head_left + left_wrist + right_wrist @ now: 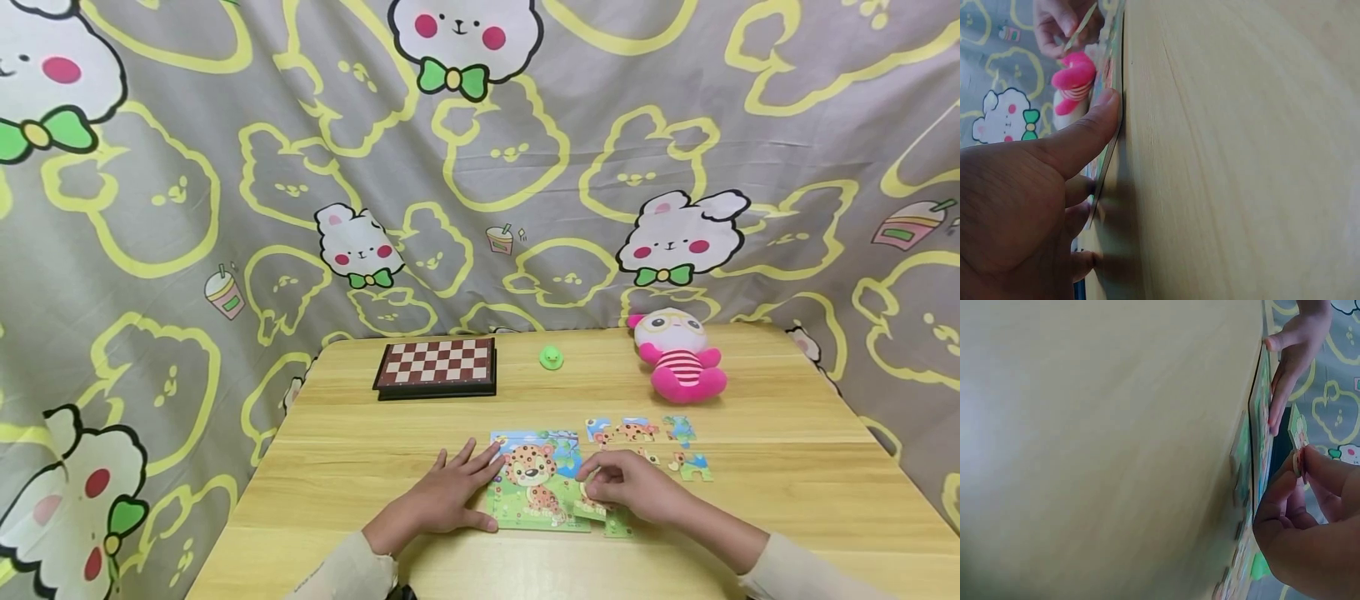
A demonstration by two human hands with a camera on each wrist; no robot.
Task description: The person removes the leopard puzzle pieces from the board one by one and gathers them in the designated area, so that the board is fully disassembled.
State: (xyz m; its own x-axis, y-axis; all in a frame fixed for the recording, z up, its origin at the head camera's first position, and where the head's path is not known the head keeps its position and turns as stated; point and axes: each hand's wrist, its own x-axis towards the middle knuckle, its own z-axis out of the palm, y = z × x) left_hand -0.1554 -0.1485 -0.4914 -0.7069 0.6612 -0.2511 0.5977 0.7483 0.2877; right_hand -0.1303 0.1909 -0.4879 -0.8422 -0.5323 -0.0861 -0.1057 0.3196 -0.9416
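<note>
1. The puzzle [534, 479] lies flat on the counter [375, 450], near its front edge and between the two hands. Most of the picture looks assembled: a spotted, leopard-like cub on green ground under a blue sky reads nearly whole.
2. The lower right corner of the puzzle appears unfinished. That is where the right hand [626, 487] works, pinching one piece [1298, 434] between thumb and fingertips. The right wrist view shows the piece lifted off the board, edge-on and tilted, not yet seated.
3. One more piece [617, 523] lies just beside the lower right corner, touching or nearly touching the board; I cannot tell which.
4. Loose pieces [645, 431] lie on the counter just right of the puzzle, in two short rows, roughly five in all. By my judgement the work is past halfway, with the held piece and these left to place.
5. The left hand [450, 496] lies spread and flat, palm down, fingers straight. Its fingertips rest on the puzzle's left edge and its thumb [1088, 134] presses against the near edge, steadying the board.
6. Further back stand a folded chessboard [437, 367], a small green duck [551, 358] and a pink plush toy [678, 357], all well apart from the puzzle.
7. A grey curtain [150, 208] printed with rabbits hangs behind the counter.
</note>
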